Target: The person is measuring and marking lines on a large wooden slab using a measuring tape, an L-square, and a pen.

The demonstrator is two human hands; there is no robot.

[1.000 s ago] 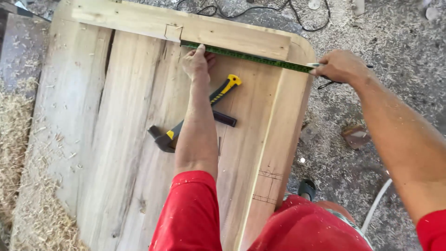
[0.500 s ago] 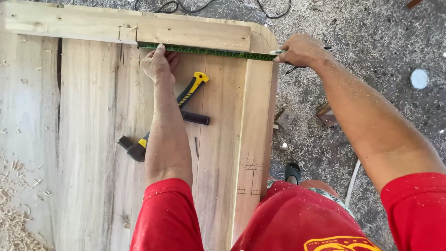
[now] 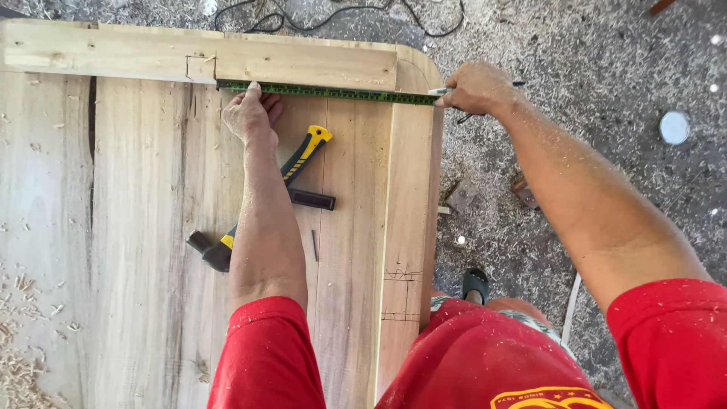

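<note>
My left hand (image 3: 252,113) presses down on a long green ruler (image 3: 333,93) that lies across the wooden panel (image 3: 144,227) just below its top rail (image 3: 197,57). My right hand (image 3: 475,87) is at the ruler's right end over the panel's rounded corner and grips a pen or pencil (image 3: 439,91). Under my left forearm lies a hammer with a yellow and black handle (image 3: 307,151).
A small black bar (image 3: 312,199) and a nail (image 3: 314,245) lie on the planks beside the hammer. Pencil marks (image 3: 399,291) show on the right frame piece. Black cables (image 3: 341,15) run over the sawdust-strewn ground, with a round white lid (image 3: 674,127) at right.
The view has shifted so the panel sits further left and up in frame. Both hands stay on the ruler in the same positions relative to the wood.
</note>
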